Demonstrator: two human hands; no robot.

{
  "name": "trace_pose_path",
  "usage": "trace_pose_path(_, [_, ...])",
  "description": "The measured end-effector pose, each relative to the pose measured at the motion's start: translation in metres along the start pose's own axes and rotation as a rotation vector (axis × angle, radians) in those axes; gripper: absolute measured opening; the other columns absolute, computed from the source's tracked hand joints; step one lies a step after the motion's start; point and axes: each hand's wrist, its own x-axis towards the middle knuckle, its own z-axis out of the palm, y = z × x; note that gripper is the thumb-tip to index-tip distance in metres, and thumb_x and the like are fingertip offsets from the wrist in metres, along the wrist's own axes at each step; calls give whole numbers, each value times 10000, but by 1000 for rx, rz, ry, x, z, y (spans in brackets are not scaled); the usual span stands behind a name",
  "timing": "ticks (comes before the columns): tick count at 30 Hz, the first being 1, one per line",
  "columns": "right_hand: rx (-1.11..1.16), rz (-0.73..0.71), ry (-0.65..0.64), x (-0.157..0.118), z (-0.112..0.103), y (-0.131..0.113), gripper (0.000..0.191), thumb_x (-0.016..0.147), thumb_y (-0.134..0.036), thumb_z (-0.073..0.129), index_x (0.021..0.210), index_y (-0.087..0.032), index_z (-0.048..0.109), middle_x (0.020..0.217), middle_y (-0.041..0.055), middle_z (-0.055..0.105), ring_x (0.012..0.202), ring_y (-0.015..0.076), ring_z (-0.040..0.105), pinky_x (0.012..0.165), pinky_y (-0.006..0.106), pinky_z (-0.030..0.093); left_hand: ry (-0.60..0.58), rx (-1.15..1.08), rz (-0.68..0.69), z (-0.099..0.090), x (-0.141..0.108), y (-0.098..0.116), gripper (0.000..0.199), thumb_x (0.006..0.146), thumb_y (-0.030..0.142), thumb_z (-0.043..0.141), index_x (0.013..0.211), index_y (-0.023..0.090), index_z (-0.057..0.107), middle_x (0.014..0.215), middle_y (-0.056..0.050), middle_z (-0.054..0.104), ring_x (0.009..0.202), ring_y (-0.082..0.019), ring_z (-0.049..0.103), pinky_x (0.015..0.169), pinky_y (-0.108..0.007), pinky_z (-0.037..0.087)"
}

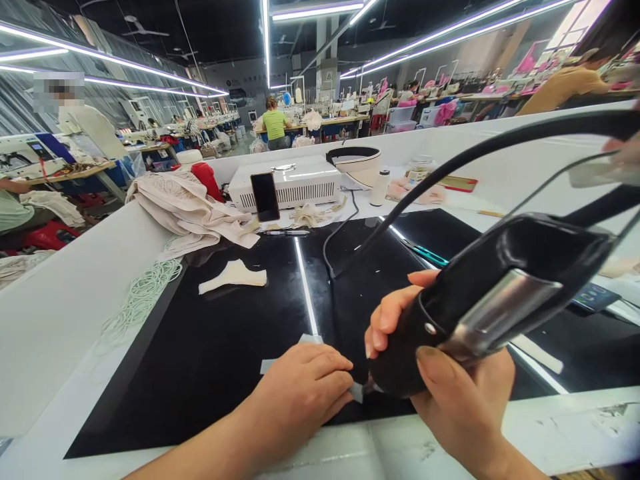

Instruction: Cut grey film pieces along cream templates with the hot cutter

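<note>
My right hand (460,393) is wrapped round a black handheld tool (475,300) with a metal plate on its side and a thick black cable. The tool's lower tip points left, close to my left hand (305,393). That hand lies palm down with its fingers together, pressing a small grey piece (357,392) near the front edge of the glossy black board (190,373). More of the grey material shows behind the left knuckles. A cream cut piece (233,277) rests on the board, further back and to the left.
Behind the board are a white vented box (290,185), a phone (265,197) and a white bottle (380,188). Beige fabric (190,207) and pale green cord (150,287) lie left. A teal cutter (425,253) sits beyond the tool. Other people work in the background.
</note>
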Motion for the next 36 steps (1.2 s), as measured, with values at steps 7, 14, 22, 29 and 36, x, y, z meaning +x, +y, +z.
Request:
trace_pose_path(7, [-32,-25,-15,-6,4,1,373,939,-375,714,1255,-280,539,834,9,631,658,180,603,564,341,556,-30,-18,-23,0,3,3,161,1067,214,546,1180,175,653,1118,-45,732,1114,-175,676,1052,-324,506])
trace_pose_path(14, [-24,3,-13,-3,-1,-1,381,925,-376,736,1251,-289,558,855,9,642,657,180,619,542,326,558,-31,-1,-64,-16,-12,0,183,1051,249,580,1212,178,632,1251,-62,699,1205,-196,632,1107,-354,480])
trace_pose_path(22, [52,23,36,11,8,4,388,885,-363,775,1220,-275,600,842,16,644,679,192,607,550,330,566,-13,63,-414,-58,-67,-16,385,886,153,782,1236,237,643,1310,-50,653,1203,-221,629,1050,-385,541])
trace_pose_path(29, [145,59,-72,12,54,26,366,903,-364,763,1205,-291,569,864,-7,649,662,165,620,535,299,550,79,-47,-478,-50,-73,-22,279,855,113,800,1076,236,682,1263,-22,663,1169,-203,625,1037,-364,515])
trace_pose_path(36, [199,57,-104,16,82,46,397,901,-338,761,1229,-290,543,874,-23,647,620,149,623,556,304,558,150,-164,-490,-45,-72,-22,270,881,108,761,1101,245,682,1245,-14,682,1169,-201,618,1061,-356,485])
